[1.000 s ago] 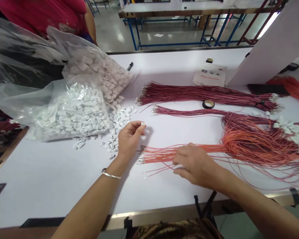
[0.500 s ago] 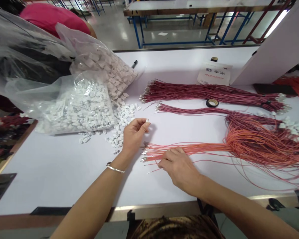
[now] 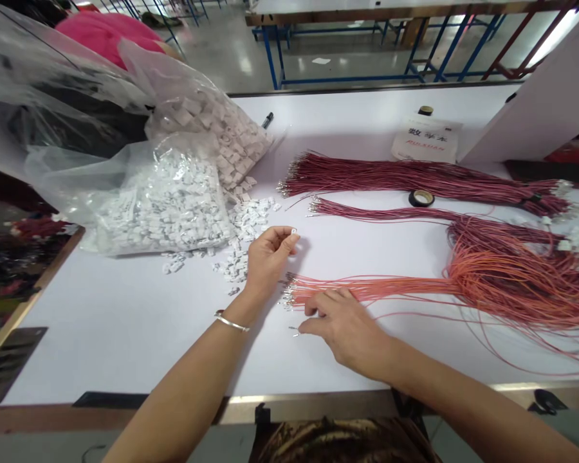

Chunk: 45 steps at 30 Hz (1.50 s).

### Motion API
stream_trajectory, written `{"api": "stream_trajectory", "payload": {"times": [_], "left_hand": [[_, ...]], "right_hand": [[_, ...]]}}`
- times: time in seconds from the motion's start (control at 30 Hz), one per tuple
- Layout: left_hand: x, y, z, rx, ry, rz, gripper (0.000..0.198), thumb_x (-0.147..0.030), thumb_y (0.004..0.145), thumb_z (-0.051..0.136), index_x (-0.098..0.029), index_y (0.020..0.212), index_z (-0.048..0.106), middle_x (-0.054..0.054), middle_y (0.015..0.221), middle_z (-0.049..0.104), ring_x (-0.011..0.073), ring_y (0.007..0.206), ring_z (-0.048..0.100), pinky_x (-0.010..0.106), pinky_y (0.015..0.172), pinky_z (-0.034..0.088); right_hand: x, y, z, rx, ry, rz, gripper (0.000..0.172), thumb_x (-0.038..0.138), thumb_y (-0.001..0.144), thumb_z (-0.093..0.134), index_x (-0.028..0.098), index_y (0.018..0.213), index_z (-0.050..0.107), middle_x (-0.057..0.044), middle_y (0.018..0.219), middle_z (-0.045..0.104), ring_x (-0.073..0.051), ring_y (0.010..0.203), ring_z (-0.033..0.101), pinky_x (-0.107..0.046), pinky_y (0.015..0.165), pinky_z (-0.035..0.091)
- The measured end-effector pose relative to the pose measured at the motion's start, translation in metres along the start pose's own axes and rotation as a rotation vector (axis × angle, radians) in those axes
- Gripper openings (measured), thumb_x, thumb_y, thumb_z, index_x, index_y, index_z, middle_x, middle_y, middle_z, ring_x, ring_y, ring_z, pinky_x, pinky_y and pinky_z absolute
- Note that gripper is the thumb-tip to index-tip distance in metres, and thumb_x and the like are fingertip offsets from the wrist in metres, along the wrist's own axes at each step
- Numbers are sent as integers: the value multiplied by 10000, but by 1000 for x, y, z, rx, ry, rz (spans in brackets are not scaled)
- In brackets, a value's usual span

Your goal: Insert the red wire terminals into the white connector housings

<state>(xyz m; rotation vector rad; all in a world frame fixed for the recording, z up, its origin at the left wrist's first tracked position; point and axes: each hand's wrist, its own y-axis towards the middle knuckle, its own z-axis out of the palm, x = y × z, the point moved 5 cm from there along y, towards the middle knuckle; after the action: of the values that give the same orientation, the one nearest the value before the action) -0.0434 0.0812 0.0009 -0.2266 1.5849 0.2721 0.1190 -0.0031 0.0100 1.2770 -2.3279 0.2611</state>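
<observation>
- Left hand (image 3: 269, 259) is pinching thumb (image 3: 288, 243) to forefinger (image 3: 282, 231) near mid-frame.
- Right hand (image 3: 343, 326) is curling palm-down, below right of centre.
- Both forearms (image 3: 193, 373) are slanting inward from the lower edge.

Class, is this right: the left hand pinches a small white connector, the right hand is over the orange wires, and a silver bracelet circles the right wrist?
Not quite: the head view shows the silver bracelet on the left wrist. The left hand pinches the connector; the right hand is over the orange wires, as stated.
</observation>
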Motion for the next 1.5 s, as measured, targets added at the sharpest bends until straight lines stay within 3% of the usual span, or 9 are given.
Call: {"api": "stream_trajectory", "payload": {"times": [0.1,0.27,0.4,0.53,0.67,0.9,1.13,1.33,1.5], "left_hand": [[-1,0,1,6,7,-4,231,-346,730,765,-172,860,686,-4,732,683,105,555,567,250,589,477],[-3,-1,1,-2,30,-8,227,-348,734,763,-176,861,689,6,742,689,111,568,573,252,597,479],[-2,-1,-1,-10,66,-1,239,-369,742,757,-177,871,698,13,739,695,114,565,576,249,589,467],[2,0,-1,-3,76,-14,261,-376,722,773,-175,872,701,14,741,698,115,566,576,243,575,454],[3,0,0,1,50,-33,253,-359,722,773,-174,878,700,8,745,697,104,561,569,241,588,456],[-2,-1,1,-5,51,-19,230,-355,729,765,-175,858,704,7,720,695,111,560,575,248,587,460],[1,0,0,14,33,-15,242,-358,736,767,-171,875,701,8,740,689,107,559,571,243,579,458],[5,3,4,23,-30,-12,197,-326,721,765,-177,828,693,-25,648,639,102,541,553,237,572,451],[14,7,10,41,-83,-40,242,-374,698,764,-172,807,688,-7,643,630,106,525,546,243,543,432]], "right_hand": [[-3,0,-1,-12,-12,-37,315,68,908,556,279,1093,700,-46,1137,608,-206,1043,488,-361,863,320],[5,9,6,-3,-65,-141,221,139,957,523,249,1007,708,-30,940,632,-179,883,491,-326,776,335],[-3,9,-11,-43,-8,-194,266,122,973,482,256,1087,680,-21,1000,663,-155,905,539,-308,789,352],[-47,-2,-50,-140,-68,89,240,97,949,480,188,1039,683,-61,1014,671,-160,908,569,-303,802,356],[-79,-10,-61,-35,-238,277,163,142,942,531,161,904,688,-75,958,643,-172,856,556,-316,789,325],[-80,-6,-48,61,-273,254,213,17,909,445,136,873,618,-78,927,615,-173,813,516,-300,764,336],[-85,-2,-57,80,-15,429,152,145,967,468,170,994,616,-31,939,682,-140,816,589,-250,740,367],[-72,25,-47,142,-115,320,179,182,931,497,194,835,647,-35,853,691,-169,788,613,-273,705,382],[-80,27,-41,-119,-24,150,250,268,950,421,230,792,612,-41,826,646,-181,742,599,-298,687,442]]}}
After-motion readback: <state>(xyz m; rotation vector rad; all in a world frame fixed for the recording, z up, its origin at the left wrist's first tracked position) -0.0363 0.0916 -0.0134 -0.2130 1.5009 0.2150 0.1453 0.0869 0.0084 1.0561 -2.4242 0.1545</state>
